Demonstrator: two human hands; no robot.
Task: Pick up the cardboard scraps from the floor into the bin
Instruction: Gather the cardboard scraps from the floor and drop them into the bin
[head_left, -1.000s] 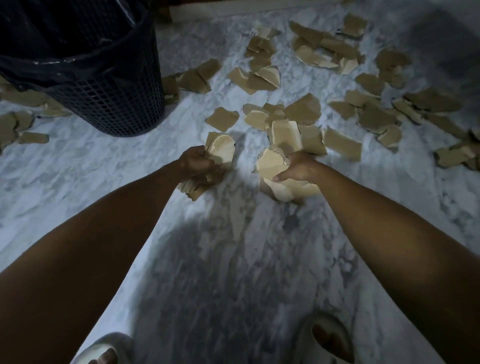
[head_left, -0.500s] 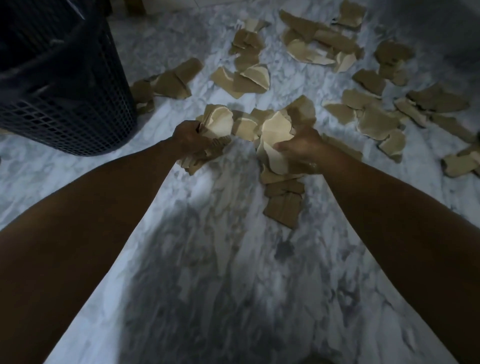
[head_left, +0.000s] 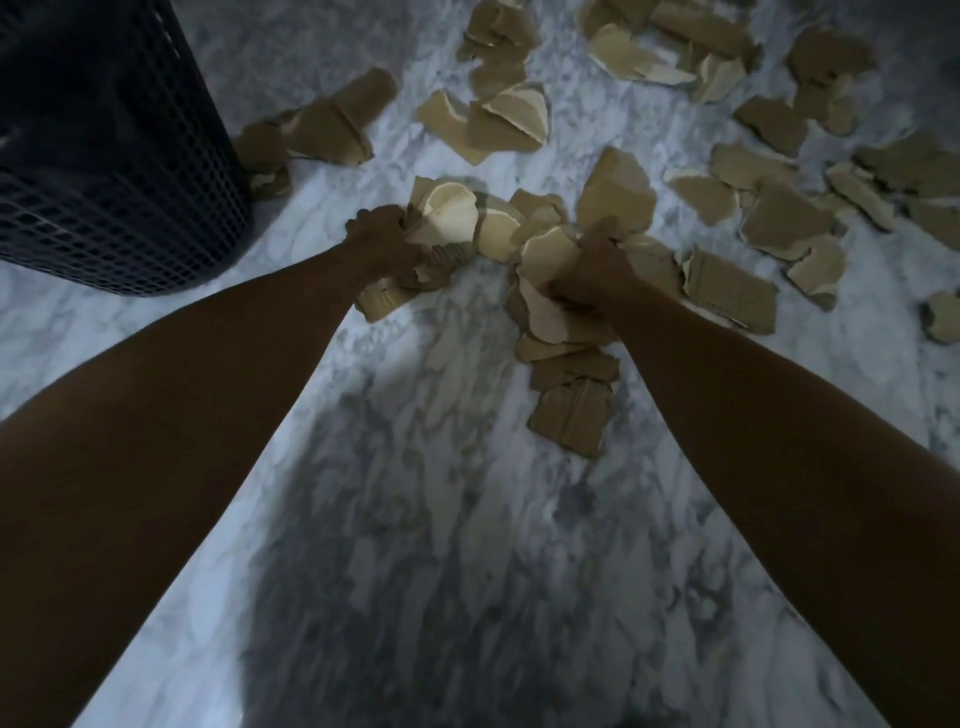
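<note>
My left hand (head_left: 382, 241) grips a bunch of torn cardboard scraps (head_left: 447, 215) just above the marble floor. My right hand (head_left: 592, 273) grips a second bunch of scraps (head_left: 545, 260), with several pieces (head_left: 571, 415) lying or hanging below it toward me. The dark mesh bin (head_left: 119, 171) stands at the upper left, to the left of my left hand. Many more tan scraps (head_left: 779, 218) are strewn over the floor beyond and to the right of my hands.
Loose scraps (head_left: 322, 127) lie right beside the bin's base. The white and grey marble floor (head_left: 441, 519) stretches toward me, with my shadow across it. More scraps (head_left: 649, 47) lie along the top edge of the view.
Both hands have moved forward over the scrap pile with their bunches. Several pieces now trail below my right hand. The view has shifted forward, so the bin sits further left and my feet are out of sight.
</note>
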